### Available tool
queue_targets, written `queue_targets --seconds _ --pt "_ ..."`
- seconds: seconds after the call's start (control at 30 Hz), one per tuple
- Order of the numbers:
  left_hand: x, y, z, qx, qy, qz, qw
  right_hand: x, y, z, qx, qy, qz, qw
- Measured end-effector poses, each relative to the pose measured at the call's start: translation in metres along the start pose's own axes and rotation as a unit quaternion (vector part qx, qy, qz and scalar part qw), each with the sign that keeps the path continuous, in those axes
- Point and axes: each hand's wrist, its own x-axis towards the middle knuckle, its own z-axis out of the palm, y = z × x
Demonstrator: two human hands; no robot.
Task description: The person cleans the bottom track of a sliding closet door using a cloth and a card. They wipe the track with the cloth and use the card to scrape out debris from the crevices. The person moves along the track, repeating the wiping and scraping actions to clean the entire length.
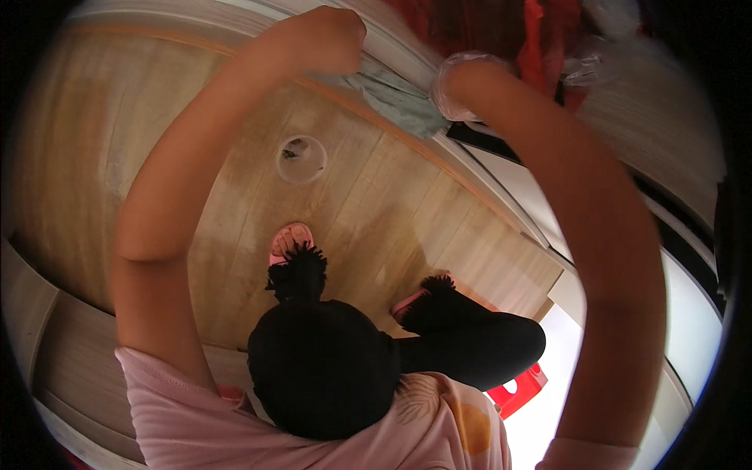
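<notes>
Against the white ledge (407, 55) at the top of the view, a grey-green cloth (395, 98) lies pressed between both hands. The left hand (325, 39) is closed on its upper end; the right hand (458, 82), in a clear plastic glove, grips its lower end. Below, a round clear lid (301, 159) lies on the wooden floor (117, 141), near a pink slipper (288, 241).
</notes>
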Motion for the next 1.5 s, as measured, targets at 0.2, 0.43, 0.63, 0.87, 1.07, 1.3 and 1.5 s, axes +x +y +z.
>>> queue_targets --seconds 0.2,0.43,0.63,0.87,1.07,1.3,1.5 --pt "-0.028 0.022 -0.022 -0.076 -0.111 0.003 0.991 -0.022 -0.016 0.010 0.326 0.055 0.167 0.929" --pt "-0.023 0.005 -0.018 -0.132 -0.050 0.023 0.990 -0.030 -0.017 0.035 0.439 0.174 0.173 0.864" --pt "0.001 0.012 -0.006 0.116 0.083 0.004 0.990 -0.015 -0.022 0.069 0.442 0.338 0.185 0.810" --pt "-0.016 0.015 0.022 0.214 0.236 0.075 0.945 -0.032 -0.033 0.064 0.369 0.364 0.209 0.829" --pt "-0.042 0.048 0.073 0.108 0.239 0.245 0.933 -0.034 -0.033 0.067 0.338 0.427 0.181 0.819" --pt "-0.046 0.043 0.101 0.111 0.307 0.175 0.929 -0.036 -0.036 0.058 0.351 0.449 0.148 0.808" --pt "-0.043 0.039 0.097 0.118 0.308 0.174 0.928 -0.030 -0.033 0.048 0.345 0.437 0.108 0.824"
